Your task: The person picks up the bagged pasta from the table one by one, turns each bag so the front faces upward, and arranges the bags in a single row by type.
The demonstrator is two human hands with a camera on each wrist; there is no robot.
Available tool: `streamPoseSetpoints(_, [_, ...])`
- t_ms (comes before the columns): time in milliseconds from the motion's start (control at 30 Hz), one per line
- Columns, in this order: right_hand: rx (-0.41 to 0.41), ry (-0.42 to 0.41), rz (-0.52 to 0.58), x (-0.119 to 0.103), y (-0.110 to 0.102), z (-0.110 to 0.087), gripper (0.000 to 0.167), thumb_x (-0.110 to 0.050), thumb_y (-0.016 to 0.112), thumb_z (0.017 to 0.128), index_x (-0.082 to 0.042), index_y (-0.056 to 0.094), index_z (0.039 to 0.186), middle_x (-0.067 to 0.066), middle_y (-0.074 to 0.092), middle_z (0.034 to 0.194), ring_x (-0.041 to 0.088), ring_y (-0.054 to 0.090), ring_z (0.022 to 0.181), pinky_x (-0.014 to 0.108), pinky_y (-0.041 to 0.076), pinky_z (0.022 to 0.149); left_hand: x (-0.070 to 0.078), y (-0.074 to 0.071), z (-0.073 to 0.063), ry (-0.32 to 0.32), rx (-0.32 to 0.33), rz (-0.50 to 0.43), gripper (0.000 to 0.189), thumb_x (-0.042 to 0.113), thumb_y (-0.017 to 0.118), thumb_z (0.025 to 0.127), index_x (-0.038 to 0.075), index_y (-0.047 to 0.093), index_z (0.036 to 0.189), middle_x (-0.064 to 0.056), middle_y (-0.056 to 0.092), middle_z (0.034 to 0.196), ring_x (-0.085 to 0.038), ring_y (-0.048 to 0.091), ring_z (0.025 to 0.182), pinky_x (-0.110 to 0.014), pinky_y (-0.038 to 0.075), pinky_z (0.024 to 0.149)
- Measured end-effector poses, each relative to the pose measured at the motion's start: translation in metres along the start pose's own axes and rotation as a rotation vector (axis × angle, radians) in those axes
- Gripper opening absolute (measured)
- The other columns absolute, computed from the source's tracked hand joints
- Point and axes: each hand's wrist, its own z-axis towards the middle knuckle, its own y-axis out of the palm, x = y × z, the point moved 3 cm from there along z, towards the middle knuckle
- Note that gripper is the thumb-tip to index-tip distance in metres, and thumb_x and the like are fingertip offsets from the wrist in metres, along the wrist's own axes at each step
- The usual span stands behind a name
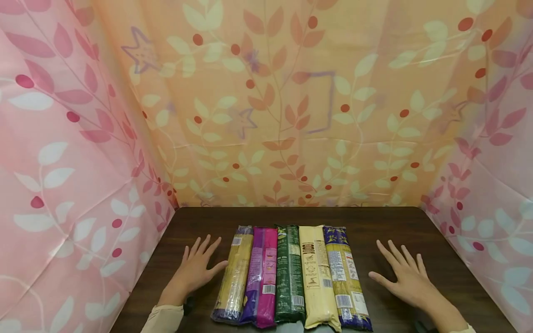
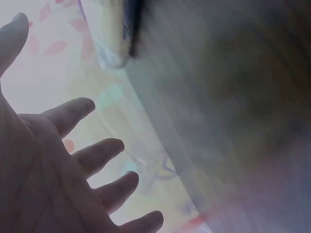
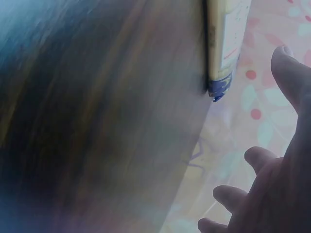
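Several long plastic packs lie side by side in a row on the dark wooden table [image 1: 187, 226]. From left to right come a clear noodle pack with purple ends [image 1: 238, 273], a magenta and purple pack [image 1: 268, 259], a dark green pack [image 1: 287, 277], a cream pack [image 1: 318, 300] and a navy and yellow noodle pack [image 1: 345, 268]. Left of the row my left hand [image 1: 195, 268] is spread, its thumb near the clear pack. My right hand [image 1: 405, 280] is spread to the right, apart from the navy and yellow pack. Both hands hold nothing.
A pink leaf-patterned curtain [image 1: 83, 194] hangs at the left and another pink curtain [image 1: 495, 208] at the right. Behind the table's far edge hangs an orange leaf-patterned curtain [image 1: 275, 115]. A small pale patch [image 1: 290, 328] shows below the green pack at the bottom edge.
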Motion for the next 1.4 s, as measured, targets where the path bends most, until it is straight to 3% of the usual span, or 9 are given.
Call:
streamPoseSetpoints(300, [0.008, -0.022, 0.009, -0.013, 0.004, -0.006, 0.098, -0.059, 0.072, 0.099, -0.034, 0.015, 0.174, 0.03, 0.023, 0.173, 0.068, 0.018, 0.15, 0.08, -0.014, 0.117, 0.028, 0.009, 0.016, 0.09, -0.011, -0.01, 0.089, 0.071, 0.059, 0.101, 0.024, 0.033, 0.171, -0.019, 0.023, 0.176, -0.05, 0.012, 0.162, -0.076, 0.005, 0.124])
streamPoseSetpoints(500, [0.017, -0.047, 0.02, -0.02, 0.008, -0.008, 0.096, -0.058, 0.072, 0.099, -0.035, 0.017, 0.174, 0.028, 0.023, 0.173, 0.067, 0.019, 0.151, 0.079, -0.016, 0.117, 0.048, 0.012, 0.026, 0.153, -0.009, -0.001, 0.085, 0.068, 0.061, 0.101, 0.019, 0.04, 0.168, -0.018, 0.026, 0.175, -0.048, 0.013, 0.163, -0.076, 0.008, 0.124])
streamPoseSetpoints(1000, [0.034, -0.077, 0.034, -0.039, 0.013, -0.013, 0.093, -0.059, 0.074, 0.097, -0.036, 0.024, 0.173, 0.027, 0.028, 0.172, 0.065, 0.022, 0.151, 0.078, -0.013, 0.119, 0.097, 0.02, 0.049, 0.242, -0.087, 0.036, 0.088, 0.075, 0.053, 0.101, 0.025, 0.032, 0.171, -0.011, 0.022, 0.178, -0.042, 0.011, 0.165, -0.071, 0.007, 0.127])
streamPoseSetpoints(1400, [0.023, -0.096, 0.04, -0.05, 0.017, -0.016, 0.093, -0.06, 0.074, 0.096, -0.036, 0.025, 0.172, 0.027, 0.029, 0.172, 0.065, 0.023, 0.151, 0.081, -0.007, 0.119, 0.14, 0.028, 0.066, 0.32, -0.112, 0.043, 0.087, 0.072, 0.057, 0.101, 0.025, 0.034, 0.171, -0.011, 0.024, 0.177, -0.041, 0.014, 0.164, -0.069, 0.013, 0.127])
